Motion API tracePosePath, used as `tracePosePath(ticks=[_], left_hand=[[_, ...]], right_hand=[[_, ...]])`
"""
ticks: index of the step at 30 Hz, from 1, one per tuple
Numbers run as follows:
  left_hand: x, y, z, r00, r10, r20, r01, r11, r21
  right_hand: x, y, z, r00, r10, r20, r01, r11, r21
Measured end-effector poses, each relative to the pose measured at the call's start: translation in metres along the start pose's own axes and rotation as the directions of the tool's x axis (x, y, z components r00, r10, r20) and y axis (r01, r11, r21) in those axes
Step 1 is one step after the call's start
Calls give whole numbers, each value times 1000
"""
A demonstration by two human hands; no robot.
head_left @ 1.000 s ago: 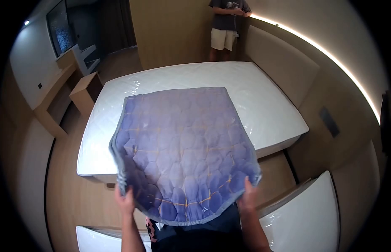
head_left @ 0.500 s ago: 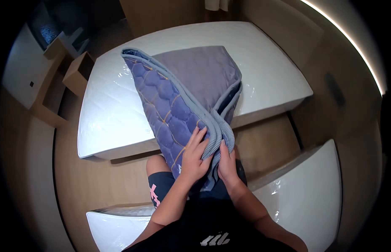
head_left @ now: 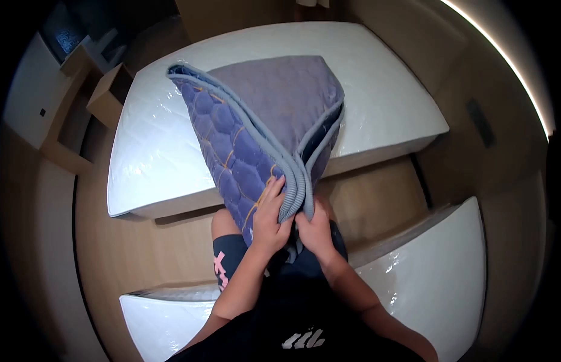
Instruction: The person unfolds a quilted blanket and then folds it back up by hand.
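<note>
A folded quilted mattress pad [head_left: 226, 142] has a blue-purple stitched side with yellow lines and a plain mauve side, edged in grey ribbed binding. Its far part rests on a white mattress [head_left: 383, 78], and its near end hangs over the edge toward my lap. My left hand [head_left: 272, 222] grips the near folds, fingers stretched along the blue side; its thumb is largely hidden. Close by on the right, my right hand [head_left: 316, 230] is closed around the bound edges, with its fingertips hidden behind the layers.
Another white, plastic-wrapped mattress lies behind me, showing at the lower right [head_left: 434, 271] and lower left [head_left: 166, 320]. Wooden floor [head_left: 135, 253] runs between. Open wooden cabinets [head_left: 108, 93] stand at the far left, and a brown wall [head_left: 503, 120] with a light strip is on the right.
Both hands have shifted slightly left and up with the near folds. My right hand has turned further around the edges, and the bound layers are drawn closer together.
</note>
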State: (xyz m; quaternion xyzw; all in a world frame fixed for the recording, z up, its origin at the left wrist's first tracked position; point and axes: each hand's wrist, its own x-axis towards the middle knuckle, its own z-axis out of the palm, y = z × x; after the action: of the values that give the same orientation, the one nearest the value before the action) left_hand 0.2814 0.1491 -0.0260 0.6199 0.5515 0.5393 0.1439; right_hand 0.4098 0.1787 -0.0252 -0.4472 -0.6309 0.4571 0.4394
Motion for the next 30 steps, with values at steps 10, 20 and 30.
tracePosePath(ticks=[10,20,30], left_hand=[[16,10,-19,985,-64,158,78,993,-87],[6,-14,-5,958,-283,42,284,919,-274],[3,-13,-3,982,-187,3,177,926,-333]], right_hand=[[1,8,-6,935,-150,322,215,961,-176],[0,12,-11,951,19,308,-56,992,112],[-5,8,-4,993,111,-39,-89,924,372]])
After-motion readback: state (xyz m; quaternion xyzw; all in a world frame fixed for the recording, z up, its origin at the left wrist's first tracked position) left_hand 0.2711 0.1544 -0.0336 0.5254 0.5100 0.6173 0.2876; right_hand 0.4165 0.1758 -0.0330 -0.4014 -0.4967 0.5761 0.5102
